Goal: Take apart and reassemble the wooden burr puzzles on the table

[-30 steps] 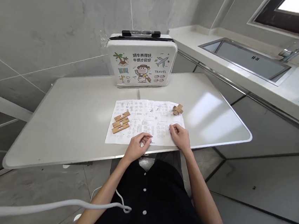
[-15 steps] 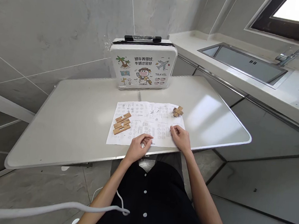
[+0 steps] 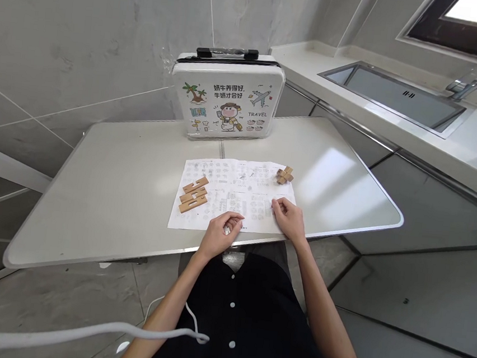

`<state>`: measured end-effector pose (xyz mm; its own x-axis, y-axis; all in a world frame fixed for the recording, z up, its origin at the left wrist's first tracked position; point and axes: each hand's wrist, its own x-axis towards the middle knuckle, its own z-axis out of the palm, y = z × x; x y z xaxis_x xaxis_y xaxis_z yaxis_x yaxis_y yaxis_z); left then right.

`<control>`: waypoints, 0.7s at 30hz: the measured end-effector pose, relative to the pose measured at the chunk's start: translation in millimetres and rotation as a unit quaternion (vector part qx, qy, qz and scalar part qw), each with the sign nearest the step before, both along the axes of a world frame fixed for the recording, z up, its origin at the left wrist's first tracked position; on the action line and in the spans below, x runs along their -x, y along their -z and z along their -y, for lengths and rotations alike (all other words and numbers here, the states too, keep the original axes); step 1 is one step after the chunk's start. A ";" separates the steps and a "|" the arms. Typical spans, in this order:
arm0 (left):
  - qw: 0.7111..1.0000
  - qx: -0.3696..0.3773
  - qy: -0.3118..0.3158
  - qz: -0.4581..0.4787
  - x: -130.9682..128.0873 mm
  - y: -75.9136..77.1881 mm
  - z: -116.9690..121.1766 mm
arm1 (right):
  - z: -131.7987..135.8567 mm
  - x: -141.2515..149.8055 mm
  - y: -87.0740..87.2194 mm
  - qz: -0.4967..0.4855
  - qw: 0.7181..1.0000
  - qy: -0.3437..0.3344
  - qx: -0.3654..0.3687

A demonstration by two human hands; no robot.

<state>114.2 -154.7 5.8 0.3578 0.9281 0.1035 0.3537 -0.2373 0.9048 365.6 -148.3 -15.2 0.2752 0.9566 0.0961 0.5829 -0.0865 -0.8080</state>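
Your left hand (image 3: pixel 221 233) and right hand (image 3: pixel 289 217) curl loosely at the printed sheet (image 3: pixel 243 193), fingertips partly hidden; whether they're closed, I can't tell. Its fine print blurs.

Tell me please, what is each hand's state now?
Left hand: partly open, fingers loosely curled; no held object visible.
Right hand: curled over the printed sheet; full closure cannot be told, no held object visible.
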 end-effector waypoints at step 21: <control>1.000 -0.006 -0.001 0.001 -1.0 0.0 0.0 | 0.3 -1.3 4.0 -0.022 1.000 0.003 -0.018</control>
